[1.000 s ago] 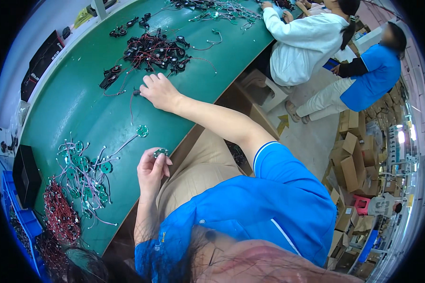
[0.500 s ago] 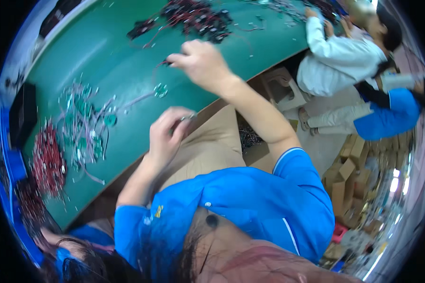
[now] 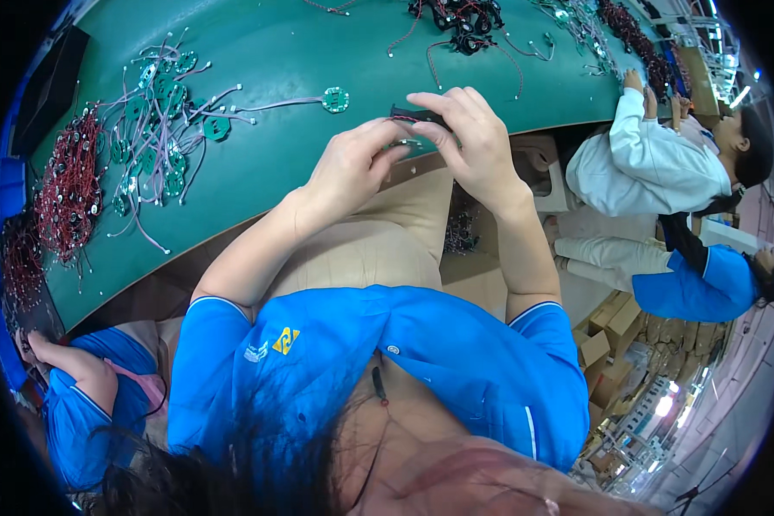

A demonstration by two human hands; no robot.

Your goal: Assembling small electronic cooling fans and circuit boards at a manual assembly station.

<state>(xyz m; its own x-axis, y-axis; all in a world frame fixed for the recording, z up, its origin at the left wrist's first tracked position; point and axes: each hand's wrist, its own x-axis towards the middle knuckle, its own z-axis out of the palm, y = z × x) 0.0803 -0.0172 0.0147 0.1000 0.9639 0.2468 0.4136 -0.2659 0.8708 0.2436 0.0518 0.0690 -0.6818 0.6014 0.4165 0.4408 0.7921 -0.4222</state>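
Note:
Over the table's near edge my two hands meet, fingertips almost touching. In my right hand [image 3: 477, 146] the thumb and fingers pinch a small black plastic part [image 3: 411, 113] with dark red wire at it. My left hand [image 3: 357, 163] is closed just beside that part; a thin, pale-and-green edge shows by its fingertips, but the piece is mostly hidden. Just beyond my hands, one round green circuit board [image 3: 335, 100] lies on the table with its lilac cable stretched left. That cable runs to a tangled pile of similar boards [image 3: 174, 101].
A heap of red-wired small round parts [image 3: 69, 185] lies at the left of the green table [image 3: 275, 56], near a black box [image 3: 52, 90]. Black parts with red wires [image 3: 469, 21] lie at the far side. Co-workers sit at right [image 3: 654, 159] and lower left [image 3: 82, 404].
My right hand has come down from over the table with the black part, toward my left hand. My left hand has risen to meet it. The whole view has shifted.

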